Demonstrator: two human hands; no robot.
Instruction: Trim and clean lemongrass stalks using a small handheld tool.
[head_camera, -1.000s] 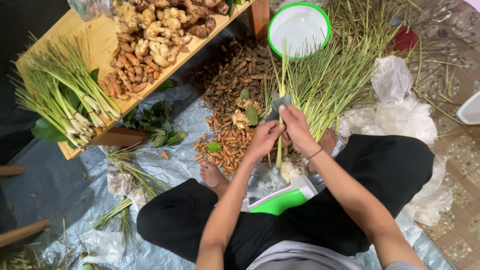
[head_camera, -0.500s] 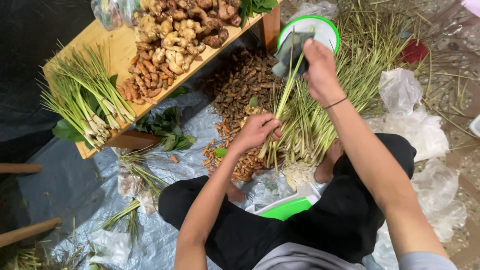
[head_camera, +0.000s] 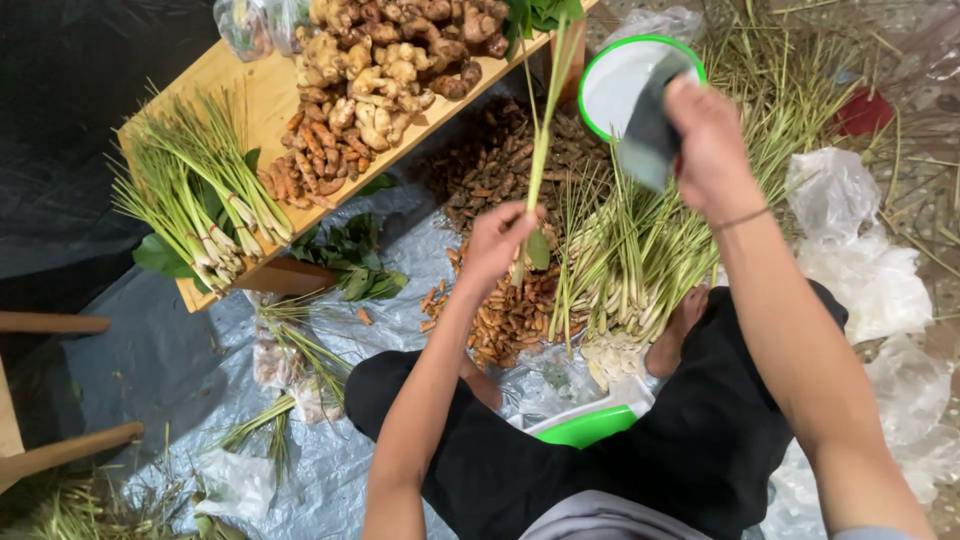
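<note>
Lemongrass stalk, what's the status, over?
Left hand shut on long green lemongrass stalk, held upright. Right hand raised, gripping dark flat blade. Nothing between them.

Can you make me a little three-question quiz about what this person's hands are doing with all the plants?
1. True or false: the left hand holds a lemongrass stalk upright.
2. What does the right hand hold? A) a knife blade B) a spoon C) a cup
3. What lies in bundles on the wooden board, at its left end?

Key: 1 true. 2 A. 3 lemongrass bundles.
</note>
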